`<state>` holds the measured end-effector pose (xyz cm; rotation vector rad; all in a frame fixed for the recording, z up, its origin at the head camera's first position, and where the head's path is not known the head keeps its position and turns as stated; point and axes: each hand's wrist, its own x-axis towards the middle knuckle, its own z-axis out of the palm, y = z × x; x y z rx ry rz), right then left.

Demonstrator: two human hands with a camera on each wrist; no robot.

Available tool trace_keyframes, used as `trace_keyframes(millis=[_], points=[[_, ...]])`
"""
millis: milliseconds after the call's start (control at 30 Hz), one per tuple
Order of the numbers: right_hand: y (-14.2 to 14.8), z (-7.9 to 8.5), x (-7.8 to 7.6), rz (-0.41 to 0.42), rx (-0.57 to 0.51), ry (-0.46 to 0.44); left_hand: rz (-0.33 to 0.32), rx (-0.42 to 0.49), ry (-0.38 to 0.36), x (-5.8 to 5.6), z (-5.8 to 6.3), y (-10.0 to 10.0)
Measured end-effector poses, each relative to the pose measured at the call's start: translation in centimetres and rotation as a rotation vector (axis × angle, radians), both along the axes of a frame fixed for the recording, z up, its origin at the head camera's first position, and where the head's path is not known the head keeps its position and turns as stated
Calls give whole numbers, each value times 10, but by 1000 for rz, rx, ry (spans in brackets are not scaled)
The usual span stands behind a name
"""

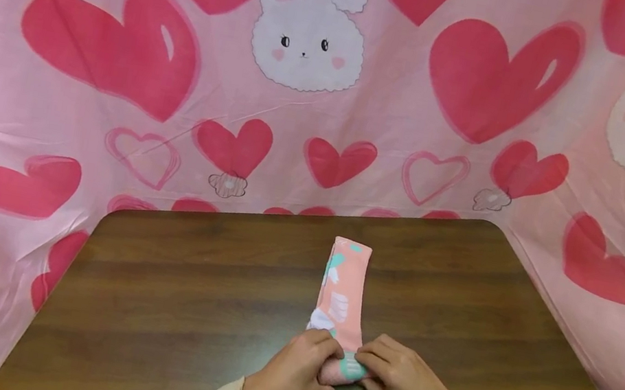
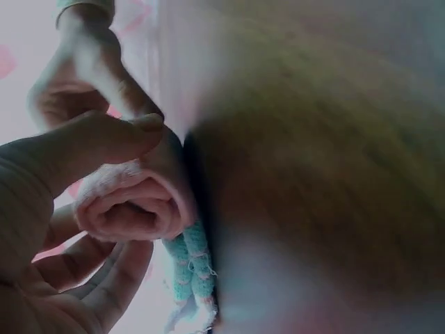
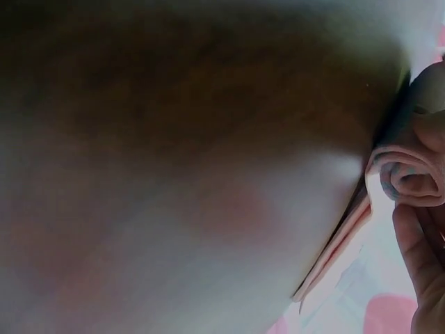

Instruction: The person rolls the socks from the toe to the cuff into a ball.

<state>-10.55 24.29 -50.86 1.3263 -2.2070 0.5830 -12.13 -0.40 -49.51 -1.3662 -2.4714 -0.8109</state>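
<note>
A pink sock (image 1: 353, 300) with white and teal patterns lies lengthwise on the table, its cuff end pointing away and its near end rolled up. My left hand (image 1: 297, 367) grips the left end of the roll, thumb on one side and fingers curled round the other. At the opposite end, my right hand (image 1: 411, 380) pinches the roll between thumb and fingers. Spiral layers of the roll (image 2: 132, 209) show in the left wrist view, with teal fabric layers beside it. The right wrist view shows the other spiral end (image 3: 410, 177) and flat layers stretching away.
The dark brown wooden table (image 1: 196, 286) has rounded far corners. Behind it and along both sides hangs a pink cloth (image 1: 395, 84) printed with red hearts and white rabbits.
</note>
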Motion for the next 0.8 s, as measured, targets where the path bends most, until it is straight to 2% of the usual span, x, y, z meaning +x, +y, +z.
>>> trace_keyframes(millis=[100,233,533,700,800], points=[[2,2,-1,-3,-8,-53,21,5,72,1,-2,2],[3,4,1,-31,-28,-171,40,41,45,0,-3,5],[0,10,-2,-87,-41,-306,90,131,-221,-9,-2,1],[0,13,-4,-113,-56,-453,126,160,-394,-12,2,-1],[0,13,-5,-119,-99,-552,145,181,-423,-12,3,-2]])
